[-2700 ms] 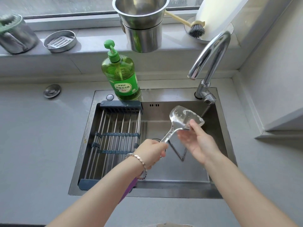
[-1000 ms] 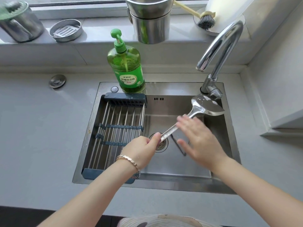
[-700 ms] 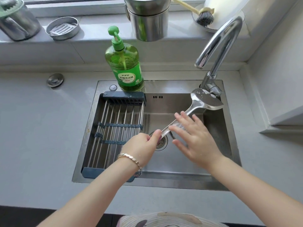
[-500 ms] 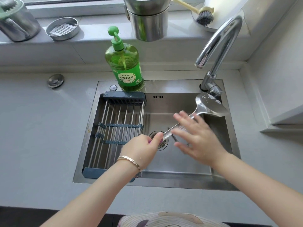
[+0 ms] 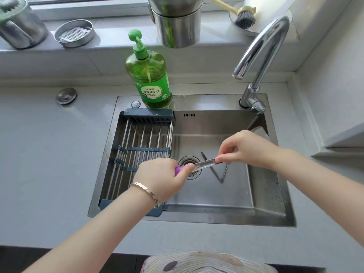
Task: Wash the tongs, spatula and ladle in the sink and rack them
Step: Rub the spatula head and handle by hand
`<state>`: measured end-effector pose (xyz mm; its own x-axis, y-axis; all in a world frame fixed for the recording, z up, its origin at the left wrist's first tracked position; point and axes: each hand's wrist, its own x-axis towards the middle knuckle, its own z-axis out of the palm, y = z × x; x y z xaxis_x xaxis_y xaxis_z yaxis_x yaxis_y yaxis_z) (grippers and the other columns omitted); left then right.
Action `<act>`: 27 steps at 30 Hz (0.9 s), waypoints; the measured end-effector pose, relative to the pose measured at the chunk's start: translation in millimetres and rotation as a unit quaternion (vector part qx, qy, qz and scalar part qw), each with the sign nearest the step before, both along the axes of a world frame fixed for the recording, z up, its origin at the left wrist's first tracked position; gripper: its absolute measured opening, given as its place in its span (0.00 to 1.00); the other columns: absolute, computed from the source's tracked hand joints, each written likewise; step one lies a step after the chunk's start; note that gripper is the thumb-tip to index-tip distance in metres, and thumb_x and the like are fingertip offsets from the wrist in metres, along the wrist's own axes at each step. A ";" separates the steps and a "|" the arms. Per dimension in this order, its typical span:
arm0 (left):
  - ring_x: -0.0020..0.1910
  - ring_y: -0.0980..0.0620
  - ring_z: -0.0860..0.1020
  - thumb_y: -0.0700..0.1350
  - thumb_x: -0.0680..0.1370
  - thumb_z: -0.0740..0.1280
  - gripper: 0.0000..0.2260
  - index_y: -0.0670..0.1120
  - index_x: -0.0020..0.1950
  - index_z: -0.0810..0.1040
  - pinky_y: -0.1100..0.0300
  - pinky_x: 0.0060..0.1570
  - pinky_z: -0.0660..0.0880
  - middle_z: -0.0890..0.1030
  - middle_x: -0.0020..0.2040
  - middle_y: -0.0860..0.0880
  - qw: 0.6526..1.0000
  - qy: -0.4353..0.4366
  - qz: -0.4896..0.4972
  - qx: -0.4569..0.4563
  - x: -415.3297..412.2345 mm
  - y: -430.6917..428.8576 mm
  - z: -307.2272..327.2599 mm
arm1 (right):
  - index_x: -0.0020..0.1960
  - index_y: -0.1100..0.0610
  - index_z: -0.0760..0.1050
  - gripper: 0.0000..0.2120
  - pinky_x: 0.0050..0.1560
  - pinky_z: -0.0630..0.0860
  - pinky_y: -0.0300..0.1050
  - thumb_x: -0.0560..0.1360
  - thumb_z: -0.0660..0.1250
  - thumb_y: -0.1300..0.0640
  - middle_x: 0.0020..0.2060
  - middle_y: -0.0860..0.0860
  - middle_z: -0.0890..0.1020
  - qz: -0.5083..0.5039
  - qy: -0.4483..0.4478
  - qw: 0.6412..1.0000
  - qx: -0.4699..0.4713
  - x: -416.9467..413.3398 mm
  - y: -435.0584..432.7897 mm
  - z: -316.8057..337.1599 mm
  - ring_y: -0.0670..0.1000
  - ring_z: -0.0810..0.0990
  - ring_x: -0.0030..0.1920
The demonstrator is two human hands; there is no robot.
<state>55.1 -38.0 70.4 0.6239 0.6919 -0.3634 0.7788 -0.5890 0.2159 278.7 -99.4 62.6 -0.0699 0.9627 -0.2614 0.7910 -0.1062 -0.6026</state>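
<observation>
Right hand (image 5: 244, 148) has closed onto the spatula (image 5: 204, 164) shaft; left hand (image 5: 163, 178) grips handle

I see green soap bottle (image 5: 149, 75) on sink's back ledge. On sill: steel pots (image 5: 176, 22), round strainer dish (image 5: 74, 33), brush (image 5: 243, 15). Round metal cap (image 5: 66, 95) on counter (image 5: 49, 154).

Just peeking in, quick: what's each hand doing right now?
Left hand: closed on the spatula handle.
Right hand: fingers pinching the spatula's metal shaft.

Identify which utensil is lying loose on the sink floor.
The tongs, spread in a V beside the drain; the spatula is held above by both hands.
</observation>
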 end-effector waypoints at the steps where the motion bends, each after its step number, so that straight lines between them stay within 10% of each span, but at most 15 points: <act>1: 0.29 0.49 0.70 0.64 0.77 0.49 0.24 0.48 0.30 0.64 0.57 0.36 0.74 0.68 0.27 0.51 1.000 0.001 -0.007 0.005 0.8 -0.6 0.5 | 0.36 0.53 0.82 0.12 0.36 0.70 0.35 0.69 0.70 0.44 0.27 0.45 0.81 0.008 -0.011 1.000 -0.014 -5.5 2.0 1.1 0.41 0.76 0.31; 27: 0.29 0.49 0.71 0.64 0.77 0.46 0.25 0.48 0.30 0.63 0.59 0.33 0.67 0.68 0.27 0.51 0.992 0.018 -0.105 0.060 7.9 -1.5 2.6 | 0.23 0.51 0.68 0.26 0.31 0.70 0.38 0.68 0.59 0.32 0.18 0.46 0.73 0.023 -0.069 0.996 -0.059 -41.1 1.9 2.7 0.44 0.72 0.23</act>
